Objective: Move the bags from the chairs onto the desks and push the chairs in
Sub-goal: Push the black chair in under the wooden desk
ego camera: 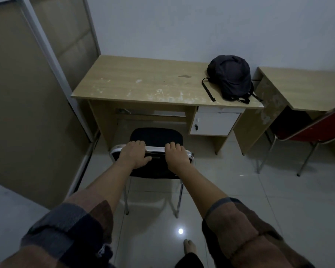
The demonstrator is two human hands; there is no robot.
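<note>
Both my left hand and right hand curl over the chair back's top rail; the desk front edge lies straight ahead.

Two hands grip the back of a black chair facing a wooden desk with a backpack on it.

The left hand and right hand curl over the top rail of the black chair, whose seat sits just in front of the desk. A dark backpack rests on the desk's right end. A red chair stands at a second desk to the right.
</note>
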